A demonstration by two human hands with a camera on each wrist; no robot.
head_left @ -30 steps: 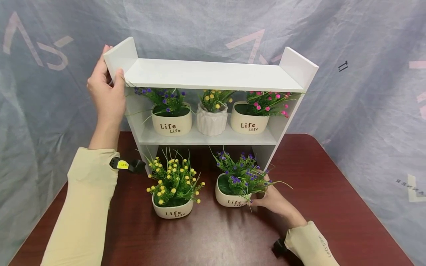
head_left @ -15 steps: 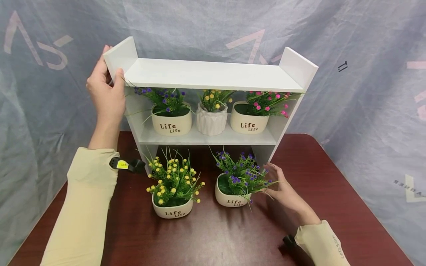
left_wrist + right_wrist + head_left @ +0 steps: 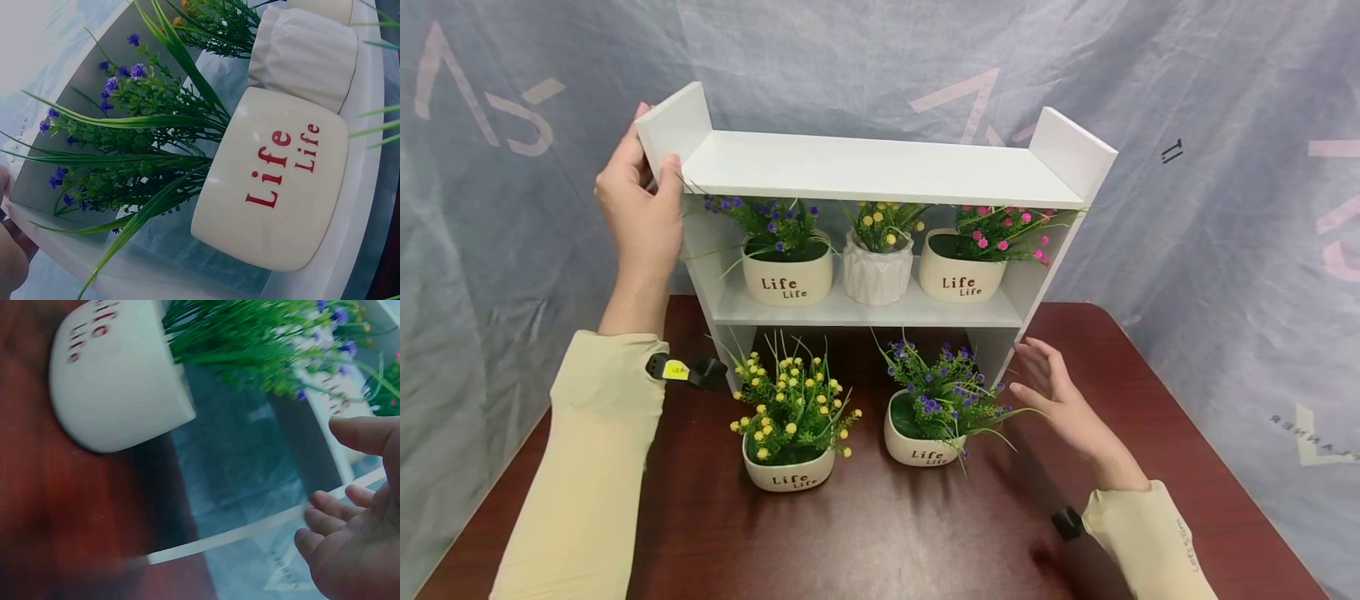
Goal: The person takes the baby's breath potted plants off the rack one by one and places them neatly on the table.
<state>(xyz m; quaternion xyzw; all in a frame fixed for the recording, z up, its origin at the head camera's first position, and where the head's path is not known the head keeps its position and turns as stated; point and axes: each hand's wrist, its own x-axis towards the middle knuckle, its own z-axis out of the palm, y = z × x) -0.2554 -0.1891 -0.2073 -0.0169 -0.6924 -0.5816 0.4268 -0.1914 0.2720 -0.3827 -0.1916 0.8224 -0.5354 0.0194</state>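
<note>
My left hand (image 3: 642, 204) grips the upper left side panel of a white shelf rack (image 3: 880, 171), thumb in front and fingers behind. My right hand (image 3: 1063, 400) is beside the rack's lower right side, fingers spread and holding nothing. Left of it on the table stands a cream pot of purple flowers (image 3: 925, 442); its long leaves reach toward the hand. A similar pot of yellow flowers (image 3: 790, 471) stands further left. On the middle shelf sit a purple-flowered pot (image 3: 788, 275), a white ribbed pot (image 3: 877, 271) with yellow flowers and a pink-flowered pot (image 3: 962, 271).
The rack stands on a dark red wooden table (image 3: 880, 542) with a rounded far right corner. A grey-blue cloth (image 3: 865, 67) with printed letters hangs behind and around it. Leaves stick out past the rack's sides.
My right hand has let go of the purple-flowered pot on the table and moved right and away, toward the rack's right side. The left hand stays on the panel.
</note>
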